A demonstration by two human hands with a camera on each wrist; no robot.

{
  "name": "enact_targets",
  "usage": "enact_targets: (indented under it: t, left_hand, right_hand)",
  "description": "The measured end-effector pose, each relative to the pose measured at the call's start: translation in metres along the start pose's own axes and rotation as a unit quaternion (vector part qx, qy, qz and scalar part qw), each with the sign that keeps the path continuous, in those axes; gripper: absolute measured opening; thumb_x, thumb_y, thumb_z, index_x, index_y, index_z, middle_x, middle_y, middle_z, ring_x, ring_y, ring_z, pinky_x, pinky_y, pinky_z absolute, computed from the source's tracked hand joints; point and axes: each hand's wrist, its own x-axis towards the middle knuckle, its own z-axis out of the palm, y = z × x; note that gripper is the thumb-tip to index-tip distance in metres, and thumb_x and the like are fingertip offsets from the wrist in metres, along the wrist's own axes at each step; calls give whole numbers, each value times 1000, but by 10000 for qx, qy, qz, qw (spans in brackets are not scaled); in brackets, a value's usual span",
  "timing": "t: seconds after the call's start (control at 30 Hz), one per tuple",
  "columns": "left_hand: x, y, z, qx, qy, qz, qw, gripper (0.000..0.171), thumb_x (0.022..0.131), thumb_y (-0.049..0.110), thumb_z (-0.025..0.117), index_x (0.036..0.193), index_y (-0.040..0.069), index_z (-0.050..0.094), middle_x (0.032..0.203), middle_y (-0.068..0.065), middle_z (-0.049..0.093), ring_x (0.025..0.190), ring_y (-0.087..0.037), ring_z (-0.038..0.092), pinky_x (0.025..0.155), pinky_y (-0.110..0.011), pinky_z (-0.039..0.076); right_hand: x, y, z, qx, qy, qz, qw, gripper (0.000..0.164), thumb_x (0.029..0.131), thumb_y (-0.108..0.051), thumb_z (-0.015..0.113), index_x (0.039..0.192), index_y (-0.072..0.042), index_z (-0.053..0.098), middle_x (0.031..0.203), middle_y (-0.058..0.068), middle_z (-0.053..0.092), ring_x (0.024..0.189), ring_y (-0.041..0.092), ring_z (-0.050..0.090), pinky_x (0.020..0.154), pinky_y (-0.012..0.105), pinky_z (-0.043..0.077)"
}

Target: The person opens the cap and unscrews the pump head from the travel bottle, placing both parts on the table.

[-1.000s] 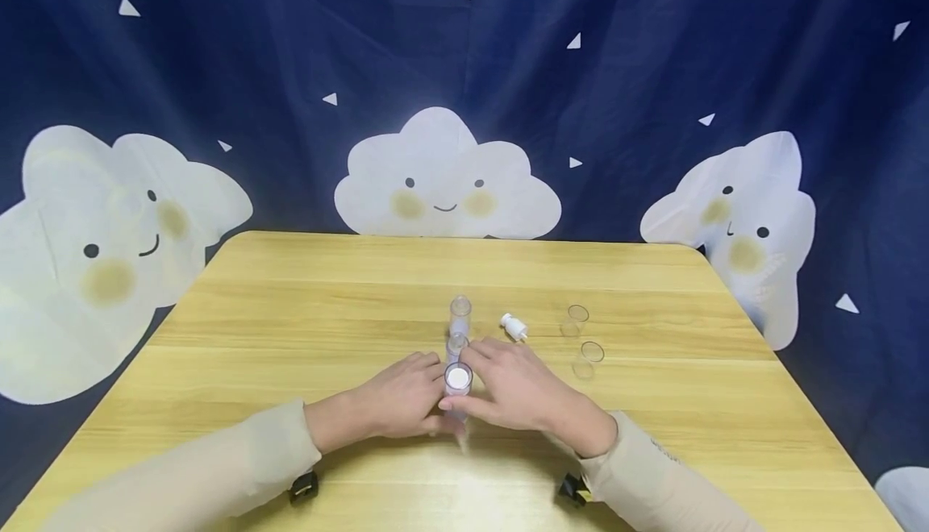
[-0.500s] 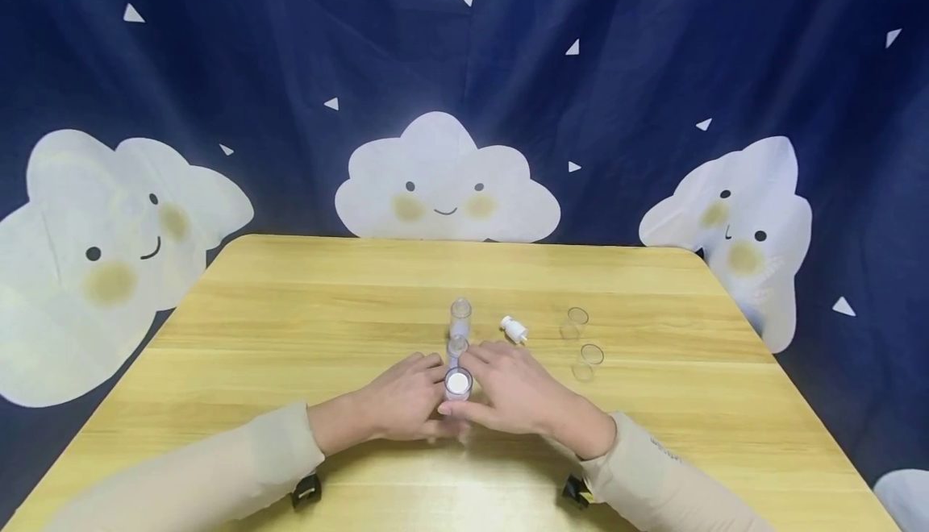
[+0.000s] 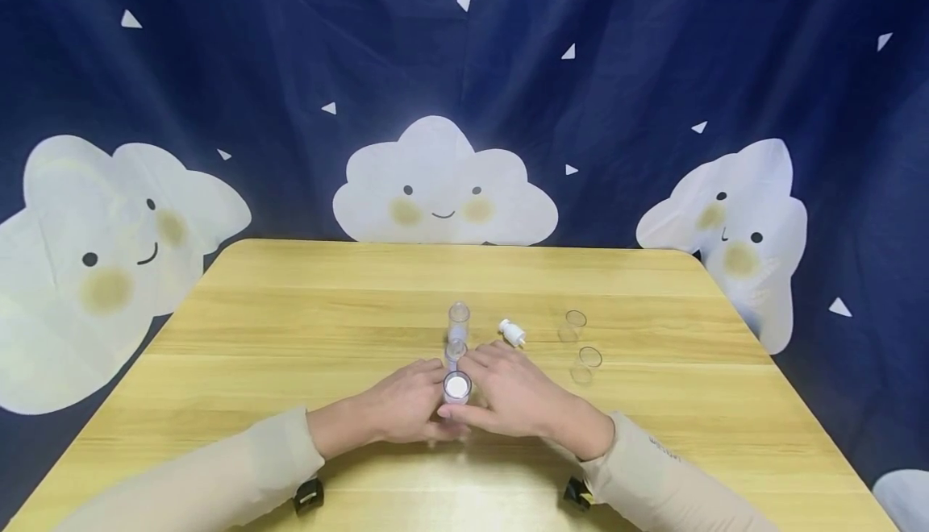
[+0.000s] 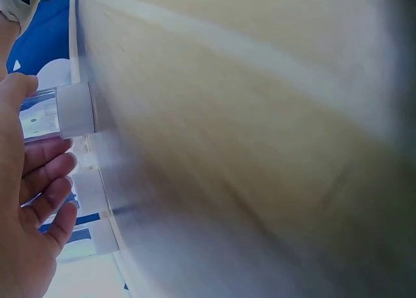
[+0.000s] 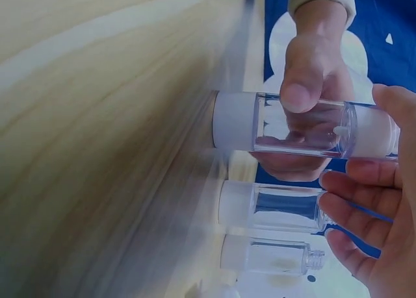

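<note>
A clear bottle with a white base and white collar stands upright on the table between both hands. My left hand grips its clear body, thumb on one side and fingers on the other, as the right wrist view shows. With thumb and forefinger on either side, my right hand pinches the bottle's top, where a white disc sits inside a clear rim. Its other fingers are loosely bent. Just behind stand a second clear bottle and a third, both with white bases; the third shows a bare threaded neck.
A white pump head lies on the wooden table beyond my right hand. Farther right are two clear caps with dark rims, one cap behind the other cap. A dark blue curtain hangs behind the table.
The whole head view has shifted slightly, with the scene lower in frame. Both hands keep their hold on the bottle with barely any movement, and the things on the table stay in place.
</note>
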Motion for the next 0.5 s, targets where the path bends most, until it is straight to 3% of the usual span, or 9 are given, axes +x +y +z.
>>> enact_targets:
  t: [0.17, 0.5]
  left_hand:
    - [1, 2, -1, -148, -69, -7, 9999, 22, 89, 45, 67, 91, 25, 61, 90, 14, 58, 85, -3, 53, 86, -22, 46]
    - [2, 3, 0, -177, 179, -10, 9997, 24, 85, 42, 71, 80, 25, 55, 78, 16, 53, 78, -3, 51, 77, -19, 45]
  right_hand:
    - [1, 0, 0, -127, 113, -154, 9997, 47, 95, -59, 49, 104, -15, 62, 97, -8, 65, 90, 12, 61, 87, 33, 48]
    - [4, 0, -1, -539, 272, -436, 9972, 47, 93, -57, 53, 101, -12, 63, 95, -5, 66, 90, 14, 62, 89, 34, 46]
